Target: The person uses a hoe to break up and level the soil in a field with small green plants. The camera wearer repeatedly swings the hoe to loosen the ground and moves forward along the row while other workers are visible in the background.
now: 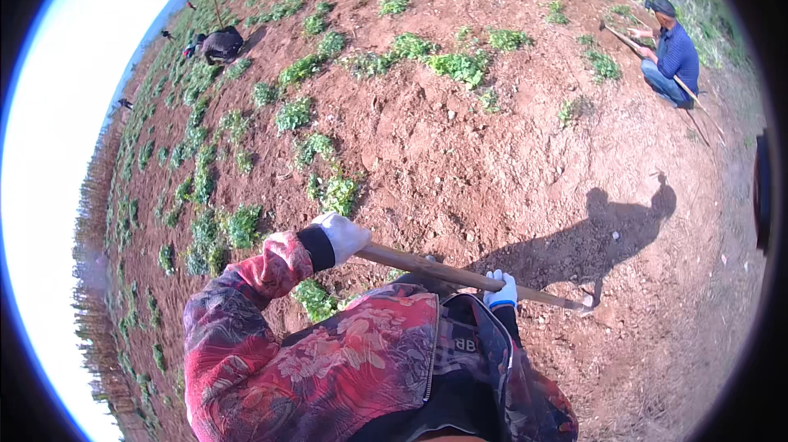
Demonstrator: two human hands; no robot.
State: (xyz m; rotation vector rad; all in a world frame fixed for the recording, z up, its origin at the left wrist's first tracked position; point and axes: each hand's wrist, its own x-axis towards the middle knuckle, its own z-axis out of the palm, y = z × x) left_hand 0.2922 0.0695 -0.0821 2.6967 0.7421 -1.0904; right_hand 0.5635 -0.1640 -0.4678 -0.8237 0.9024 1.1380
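Note:
A long wooden handle [431,268] slants across in front of my body. My left hand [345,237], in a white glove with a dark cuff, grips its upper part. Farther down the same handle, my right hand [502,290] is closed round it in a white glove with a blue band. The handle's far end [578,305] meets the reddish soil and looks pale, perhaps metal; the kind of tool cannot be told. Close by my left hand grows a leafy green plant [339,194]. Another low plant [315,300] shows beside my jacket.
At the upper right a person [674,60] squats with a long-handled tool [622,39]. Another person [221,45] bends over at the upper left. Rows of green plants [458,66] cross the bare, lumpy soil [455,152]. Tall dry stalks [92,257] line the left side.

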